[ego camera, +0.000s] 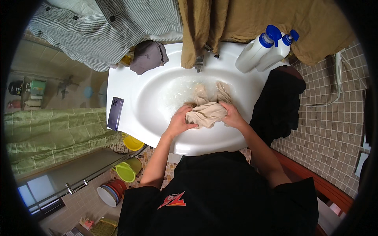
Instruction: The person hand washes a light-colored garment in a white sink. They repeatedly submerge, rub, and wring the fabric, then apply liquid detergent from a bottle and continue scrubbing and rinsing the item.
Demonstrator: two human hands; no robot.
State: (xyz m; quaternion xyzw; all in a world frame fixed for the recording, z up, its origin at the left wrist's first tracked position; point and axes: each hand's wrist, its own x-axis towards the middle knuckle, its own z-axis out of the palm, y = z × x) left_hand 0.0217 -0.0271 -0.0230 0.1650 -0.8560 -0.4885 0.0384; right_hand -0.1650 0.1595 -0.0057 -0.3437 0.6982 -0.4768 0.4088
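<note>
A wet beige cloth (208, 113) is bunched between my hands over the near part of a white washbasin (150, 124). My left hand (180, 119) grips its left side, thumb towards me. On the right side, my right hand (232, 115) grips the cloth with the thumb on top. Two lengths of the fabric trail away from me into sudsy water (183, 90) in the bowl. The metal faucet (199, 63) stands at the back, partly covered by hanging brown fabric (189, 35).
Two white pump bottles (254, 56) with blue tops stand at the back right. Black fabric (277, 103) drapes over the right edge. A folded grey cloth item (149, 57) lies back left, a smartphone (115, 113) on the left rim. Striped garments (141, 20) hang above; a yellow basin (133, 143) is below left.
</note>
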